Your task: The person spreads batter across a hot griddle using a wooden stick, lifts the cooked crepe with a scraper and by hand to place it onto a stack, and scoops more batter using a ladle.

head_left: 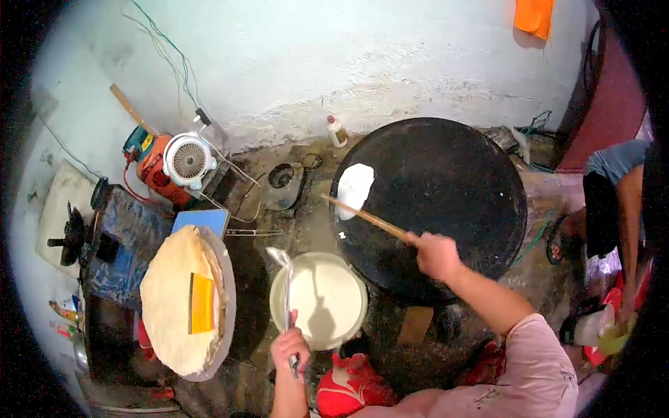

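Observation:
My left hand (290,350) is closed around the handle of a metal ladle (288,296). The ladle stands upright in my grip, its head beside the rim of a bucket (365,306) of pale batter (327,299). Over a large round black griddle (446,188), my right hand (437,256) grips a thin wooden stick (376,221). The stick's far end crosses a white patch (356,184), apparently batter, at the griddle's left edge. On the left lies a stack of thin round flatbreads (171,299), with a yellow scraper (201,304) on top.
An orange gas cylinder (159,171) and a white blower (189,160) stand by the wall. A bottle (337,132) is behind the griddle, with a small burner (282,177) to its left. At far right, another person's arm (629,230) reaches down to a yellow-green container (614,339).

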The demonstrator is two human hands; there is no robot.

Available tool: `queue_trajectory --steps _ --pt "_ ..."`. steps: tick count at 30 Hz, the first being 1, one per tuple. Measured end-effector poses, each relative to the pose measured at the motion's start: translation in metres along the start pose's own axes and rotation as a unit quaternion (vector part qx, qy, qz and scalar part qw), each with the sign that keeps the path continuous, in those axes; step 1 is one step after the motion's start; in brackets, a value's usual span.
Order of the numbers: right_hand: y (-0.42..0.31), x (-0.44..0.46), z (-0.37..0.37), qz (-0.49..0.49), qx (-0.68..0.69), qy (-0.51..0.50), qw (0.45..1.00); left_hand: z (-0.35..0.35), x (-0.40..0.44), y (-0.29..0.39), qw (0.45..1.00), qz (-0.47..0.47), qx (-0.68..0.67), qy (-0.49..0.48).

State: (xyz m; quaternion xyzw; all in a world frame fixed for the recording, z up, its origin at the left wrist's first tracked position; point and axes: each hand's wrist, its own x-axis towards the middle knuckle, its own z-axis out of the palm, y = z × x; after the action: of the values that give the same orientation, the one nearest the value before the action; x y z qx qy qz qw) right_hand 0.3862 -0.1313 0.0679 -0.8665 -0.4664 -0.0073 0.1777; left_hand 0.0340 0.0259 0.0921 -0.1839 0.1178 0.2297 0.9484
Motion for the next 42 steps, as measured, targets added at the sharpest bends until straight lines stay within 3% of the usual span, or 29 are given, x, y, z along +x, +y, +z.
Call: queue_trajectory --steps 1,2,3,4,5,6,7,9,11,13,15,16,17,19,20,23,25,26,27,28,30,31,33,34,35,36,39,42 --pt "0.011 0.009 0.001 -0.002 -0.084 0.013 0.996 -0.01 -0.006 0.0 0.999 0.002 -0.03 -0.011" --pt "0.03 0.018 0.009 -0.026 -0.117 0.084 0.989 -0.045 -0.013 0.021 0.994 0.053 0.095 0.009" --pt "0.027 0.028 0.001 0.046 -0.089 0.05 0.994 -0.044 -0.015 0.015 0.997 0.062 0.024 0.048" --pt "0.024 0.027 0.007 0.079 0.019 0.067 0.994 -0.044 -0.017 0.01 0.992 0.076 -0.047 0.085" --pt "0.019 0.026 0.014 0.11 0.126 0.086 0.982 -0.064 -0.023 0.019 0.983 0.12 0.097 0.098" --pt "0.005 0.021 0.004 0.129 0.21 0.024 0.969 -0.067 -0.023 0.016 0.991 0.1 0.034 0.082" --pt "0.002 0.007 0.014 0.019 0.17 0.107 0.979 -0.07 -0.022 0.012 0.994 0.08 -0.031 0.066" --pt "0.006 0.01 0.01 -0.001 0.003 0.045 0.999 -0.071 -0.019 0.007 0.995 0.078 -0.036 0.057" --pt "0.035 0.037 0.012 0.026 -0.082 0.114 0.99 -0.067 -0.02 0.002 0.991 0.096 -0.031 0.09" --pt "0.032 0.048 0.0 0.113 -0.015 0.079 0.99 -0.066 -0.022 0.001 0.989 0.095 -0.056 0.093" --pt "0.009 0.041 0.004 0.16 0.181 0.051 0.969 -0.081 -0.023 0.013 0.943 0.12 0.295 0.096" --pt "0.004 0.032 0.025 0.046 0.169 0.192 0.966 -0.093 -0.019 0.025 0.962 0.12 0.217 0.118" --pt "-0.017 0.026 0.002 -0.015 0.135 0.142 0.98 -0.088 -0.014 0.02 0.962 0.117 0.217 0.115" --pt "-0.005 0.044 0.015 0.009 -0.057 0.044 0.997 -0.071 -0.013 0.008 0.986 0.08 -0.046 0.137" --pt "0.012 0.059 0.016 0.047 -0.106 0.065 0.991 -0.1 -0.017 0.028 0.937 0.13 0.295 0.134" --pt "0.027 0.07 -0.006 0.157 -0.002 0.064 0.986 -0.102 -0.021 0.029 0.908 0.15 0.357 0.158" --pt "0.019 0.048 0.011 0.165 0.137 0.092 0.972 -0.104 -0.019 0.032 0.896 0.152 0.389 0.152" --pt "0.008 0.032 0.007 0.092 0.158 0.104 0.978 -0.087 -0.015 0.02 0.959 0.129 0.2 0.152" --pt "0.004 0.022 0.002 0.072 0.087 0.048 0.992 -0.075 -0.012 0.013 0.984 0.1 0.004 0.148" --pt "0.019 0.029 0.007 0.083 0.012 0.058 0.995 -0.074 -0.01 0.011 0.98 0.099 -0.064 0.161" --pt "0.054 0.045 0.006 0.107 -0.098 0.097 0.985 -0.071 -0.01 0.008 0.984 0.082 -0.046 0.153" --pt "0.053 0.052 -0.011 0.153 -0.084 0.08 0.981 -0.069 -0.012 0.008 0.987 0.066 -0.027 0.143" --pt "0.039 0.053 -0.014 0.225 0.091 0.038 0.969 -0.082 -0.013 0.023 0.984 0.073 0.012 0.165" --pt "0.027 0.049 -0.004 0.224 0.137 0.069 0.962 -0.1 -0.014 0.035 0.976 0.089 0.137 0.144" --pt "0.018 0.043 0.008 0.147 0.147 0.116 0.971 -0.111 -0.011 0.041 0.953 0.106 0.258 0.118" --pt "0.007 0.052 0.005 0.134 0.092 0.077 0.984 -0.089 -0.009 0.025 0.99 0.054 0.025 0.125" --pt "0.029 0.082 0.007 0.136 -0.095 0.009 0.986 -0.07 -0.006 0.008 0.982 0.084 -0.011 0.17" --pt "0.048 0.07 -0.012 0.217 -0.001 0.028 0.976 -0.067 -0.012 0.01 0.98 0.084 -0.016 0.18"
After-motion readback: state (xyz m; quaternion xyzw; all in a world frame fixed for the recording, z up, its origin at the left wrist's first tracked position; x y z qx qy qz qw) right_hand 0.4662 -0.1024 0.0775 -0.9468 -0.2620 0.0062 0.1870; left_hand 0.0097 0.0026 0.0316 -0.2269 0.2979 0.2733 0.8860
